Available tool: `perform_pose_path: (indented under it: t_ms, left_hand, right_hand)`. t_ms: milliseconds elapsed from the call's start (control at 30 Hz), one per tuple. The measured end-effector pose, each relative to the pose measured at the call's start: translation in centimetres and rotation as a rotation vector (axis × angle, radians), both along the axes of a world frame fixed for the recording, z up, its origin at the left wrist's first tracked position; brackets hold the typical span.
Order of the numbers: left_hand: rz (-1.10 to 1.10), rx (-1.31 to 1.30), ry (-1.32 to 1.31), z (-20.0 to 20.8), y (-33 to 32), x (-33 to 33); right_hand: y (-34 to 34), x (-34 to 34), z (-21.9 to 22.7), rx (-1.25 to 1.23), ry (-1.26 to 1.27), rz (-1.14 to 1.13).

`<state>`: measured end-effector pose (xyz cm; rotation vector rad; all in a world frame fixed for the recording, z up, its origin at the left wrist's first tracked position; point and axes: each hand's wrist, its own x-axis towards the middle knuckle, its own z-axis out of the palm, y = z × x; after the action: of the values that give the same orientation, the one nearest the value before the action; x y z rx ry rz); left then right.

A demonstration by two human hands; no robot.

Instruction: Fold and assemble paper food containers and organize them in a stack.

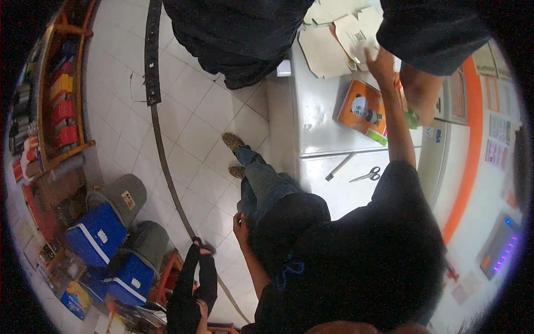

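My right hand [380,65] reaches out over the white worktop, fingers apart, at the near edge of loose beige paper sheets [325,53]. Contact with the paper is hard to make out. Just below my right forearm lies an orange book [353,108] with a panda on its cover. Another person's bare arm [418,92], under a black sleeve, comes in close beside my right hand; that person's fingers are hidden. My left hand [240,225] hangs low beside my jeans, loosely bent and holding nothing visible. Scissors [367,175] and a thin grey stick-like tool [340,166] lie nearer me.
The white worktop [314,133] has a seam across it. Black clothing [239,39] of someone stands at its far left. Grey bins [125,195] and blue boxes [97,234] sit left, below a wooden shelf [83,106]. A person in black trousers [194,278] stands lower left. A dark band [153,67] crosses the view.
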<state>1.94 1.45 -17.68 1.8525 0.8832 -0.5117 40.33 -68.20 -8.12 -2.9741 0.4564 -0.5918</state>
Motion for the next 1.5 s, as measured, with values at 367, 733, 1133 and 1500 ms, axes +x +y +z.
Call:
perform_pose_path:
  t_ms: [367,733,1133,1500]
  left_hand:
    - [0.093,0.022,-0.019,1.3,-0.2,-1.0]
    - [0.073,-0.016,-0.114,7.6,-2.3,5.5]
    - [-0.226,-0.104,-0.737,25.1,-5.3,15.6]
    - [0.161,-0.043,-0.864,30.7,3.8,6.6]
  right_hand:
    - [6.0,6.4,-0.2,0.159,0.227,-0.054]
    - [14.9,-1.1,11.0,0.027,-0.236,-0.024]
    - [34.6,-13.4,25.3,0.594,-0.099,0.38]
    - [58.4,-13.7,25.3,1.013,0.816,1.377]
